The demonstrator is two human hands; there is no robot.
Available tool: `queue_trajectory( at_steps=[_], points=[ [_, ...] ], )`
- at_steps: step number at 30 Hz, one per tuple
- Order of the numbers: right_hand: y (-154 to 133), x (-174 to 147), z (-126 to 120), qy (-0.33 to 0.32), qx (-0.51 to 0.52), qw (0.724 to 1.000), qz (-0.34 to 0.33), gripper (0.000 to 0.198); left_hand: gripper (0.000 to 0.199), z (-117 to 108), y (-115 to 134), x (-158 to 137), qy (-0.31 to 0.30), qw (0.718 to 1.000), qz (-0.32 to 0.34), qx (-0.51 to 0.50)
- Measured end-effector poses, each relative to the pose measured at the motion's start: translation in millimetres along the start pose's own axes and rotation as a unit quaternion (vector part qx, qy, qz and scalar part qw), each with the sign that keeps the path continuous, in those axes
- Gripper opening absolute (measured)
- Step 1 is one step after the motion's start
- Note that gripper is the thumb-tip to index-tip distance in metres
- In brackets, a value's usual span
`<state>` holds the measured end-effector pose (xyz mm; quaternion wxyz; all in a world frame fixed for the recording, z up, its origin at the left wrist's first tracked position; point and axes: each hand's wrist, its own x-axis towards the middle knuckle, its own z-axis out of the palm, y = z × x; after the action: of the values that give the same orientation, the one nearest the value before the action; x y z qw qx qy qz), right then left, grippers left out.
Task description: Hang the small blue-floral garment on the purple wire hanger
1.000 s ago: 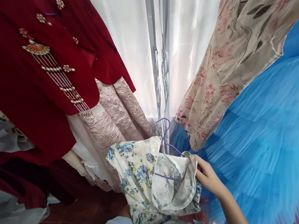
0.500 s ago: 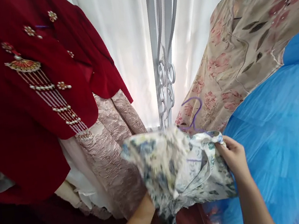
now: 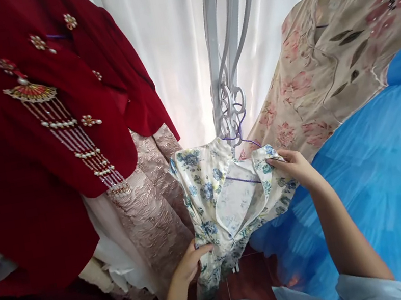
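Note:
A small white dress with blue flowers (image 3: 207, 190) hangs on a thin purple hanger (image 3: 237, 135) in the middle of the view. My right hand (image 3: 294, 167) grips the dress at its right shoulder, by the hanger's arm. My left hand (image 3: 193, 262) holds the dress lower down, at its left side near the waist. The hanger's hook sits against the scrollwork of a grey metal stand (image 3: 228, 88); whether it is hooked on is unclear.
A dark red beaded jacket (image 3: 33, 127) over a pink brocade skirt (image 3: 148, 205) hangs at the left. A beige flowered dress (image 3: 338, 53) and a blue tulle skirt (image 3: 380, 180) hang at the right. White curtains (image 3: 170, 46) are behind. The floor is red-brown tile (image 3: 252, 280).
Both hands have lifted the flowered dress from near my lap up to the metal stand. The dress has opened out, and the left hand has come into view on it.

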<state>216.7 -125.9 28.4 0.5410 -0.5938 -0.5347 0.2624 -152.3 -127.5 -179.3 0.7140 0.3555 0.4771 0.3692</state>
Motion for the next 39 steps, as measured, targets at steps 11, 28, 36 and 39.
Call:
queue_trajectory(
  at_steps=[11,28,36,39],
  points=[
    [80.2,-112.1,63.0,0.292,0.017,0.952,-0.09,0.039,0.017,50.7,-62.9,1.9,0.23,0.968,0.082,0.053],
    [125.1,-174.7,106.7,-0.248,0.176,0.93,0.206,0.047,0.035,120.2,-83.4,-50.4,0.139,0.95,0.236,0.153],
    [62.3,-115.2,101.9,-0.071,0.362,0.904,0.216,0.035,0.041,123.8,-94.3,-40.7,0.123,0.948,0.234,0.177],
    [22.8,-61.2,91.6,-0.031,0.356,0.925,0.131,0.035,0.038,119.8,-95.4,-32.0,0.118,0.944,0.232,0.203]
  ],
)
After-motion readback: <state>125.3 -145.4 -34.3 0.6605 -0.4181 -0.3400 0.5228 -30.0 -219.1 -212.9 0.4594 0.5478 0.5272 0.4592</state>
